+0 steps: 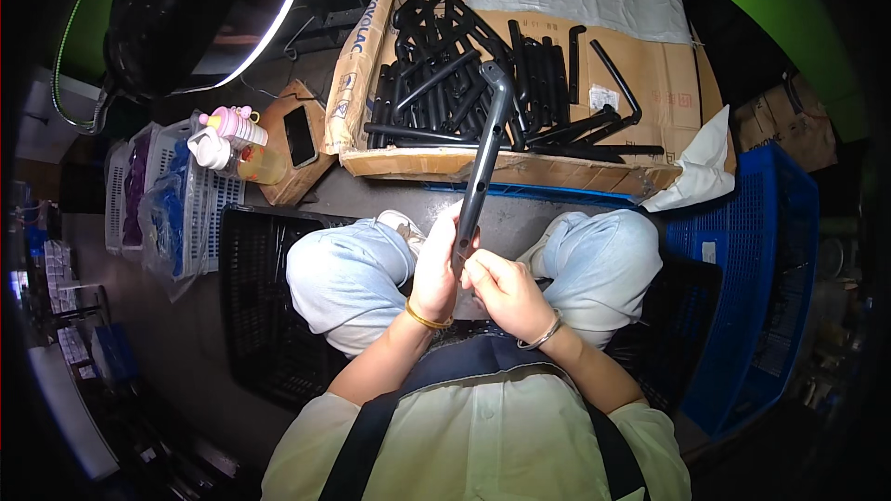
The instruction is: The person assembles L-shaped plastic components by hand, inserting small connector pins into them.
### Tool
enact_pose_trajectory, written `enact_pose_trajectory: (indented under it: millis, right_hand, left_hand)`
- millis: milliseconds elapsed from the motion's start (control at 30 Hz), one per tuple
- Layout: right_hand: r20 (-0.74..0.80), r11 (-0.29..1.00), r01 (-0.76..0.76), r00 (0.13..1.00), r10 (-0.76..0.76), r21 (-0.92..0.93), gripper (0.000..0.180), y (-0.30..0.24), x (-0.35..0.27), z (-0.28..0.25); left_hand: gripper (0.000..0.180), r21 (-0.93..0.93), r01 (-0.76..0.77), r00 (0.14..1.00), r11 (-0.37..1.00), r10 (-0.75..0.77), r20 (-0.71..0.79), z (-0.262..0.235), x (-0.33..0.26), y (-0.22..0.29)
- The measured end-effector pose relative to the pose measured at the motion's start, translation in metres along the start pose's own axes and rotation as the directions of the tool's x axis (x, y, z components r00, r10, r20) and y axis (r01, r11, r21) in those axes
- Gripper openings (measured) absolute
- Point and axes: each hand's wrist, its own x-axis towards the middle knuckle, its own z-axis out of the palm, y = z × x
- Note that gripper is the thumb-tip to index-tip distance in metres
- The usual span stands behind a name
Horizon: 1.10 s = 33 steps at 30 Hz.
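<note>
A black tube (482, 165) with a row of holes and a bent, flattened head stands tilted upward in front of me. My left hand (434, 264) is wrapped round its lower part. At the tube's lower end, the fingers of my right hand (509, 292) are pinched together close against it. Whatever they hold, if anything, is hidden by the fingers. Beyond the tube's head lies a pile of similar black tubes (436, 83) in an open cardboard box (557, 167).
A blue plastic crate (742, 288) stands at the right, a black crate (269, 315) at the left. A phone (299, 136) lies on a small wooden stool (311, 176) beside drink bottles (262, 165). A ring lamp (269, 46) hangs at the upper left. White paper (701, 167) sticks out at the box corner.
</note>
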Motion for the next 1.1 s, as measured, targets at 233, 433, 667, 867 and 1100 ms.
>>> enact_pose_trajectory:
  millis: [233, 433, 667, 867, 1100]
  right_hand:
    - [0.041, 0.995, -0.086, 0.995, 0.088, -0.048, 0.023, -0.004, -0.001, -0.001]
    - [0.037, 0.995, -0.08, 0.996, 0.082, -0.057, 0.024, -0.001, -0.002, -0.001]
    - [0.009, 0.997, -0.058, 0.998, 0.059, -0.047, 0.025, 0.008, -0.004, 0.005]
    - [-0.022, 0.998, -0.053, 0.998, 0.052, -0.034, 0.025, 0.014, -0.006, 0.01]
    - [-0.063, 0.998, -0.063, 0.996, 0.063, 0.006, 0.027, 0.017, -0.006, 0.013]
  left_hand:
    - [0.048, 0.078, 0.0, 1.0, 0.997, 0.001, -0.024, -0.003, -0.004, -0.002]
    - [0.049, 0.064, -0.007, 0.999, 0.998, 0.01, -0.047, 0.004, -0.007, 0.002]
    - [0.045, 0.068, -0.024, 0.997, 0.997, 0.029, -0.074, 0.001, -0.007, -0.007]
    - [0.05, 0.086, -0.03, 0.994, 0.996, 0.039, -0.098, 0.0, -0.007, -0.012]
    - [0.041, 0.028, -0.029, 0.99, 0.999, 0.033, -0.14, 0.006, -0.007, -0.009]
